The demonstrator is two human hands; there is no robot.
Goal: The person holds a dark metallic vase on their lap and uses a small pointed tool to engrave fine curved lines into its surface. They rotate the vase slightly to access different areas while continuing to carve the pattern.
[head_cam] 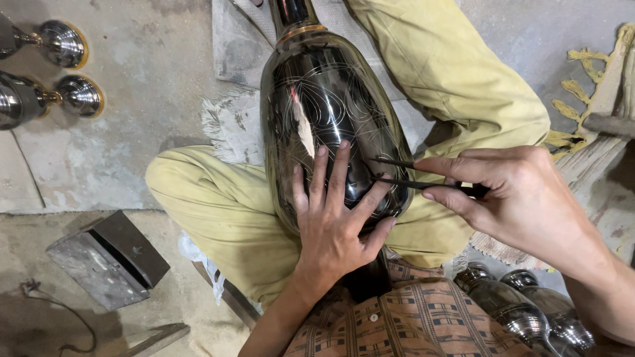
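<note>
1. Left hand (331,225) lies flat, fingers spread, on the dark engraved metal vase (317,112).
2. Right hand (522,192), at three o'clock, pinches a thin black two-pronged tool (403,173), tips touching the vase.
3. The vase rests across the lap.

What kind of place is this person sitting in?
Probably a metal craft workshop. The person sits cross-legged on a dusty concrete floor, the left hand steadying a big dark shiny engraved metal vase, the right hand holding a thin dark two-pronged tool. More shiny silver metal vessels lie nearby.
</note>
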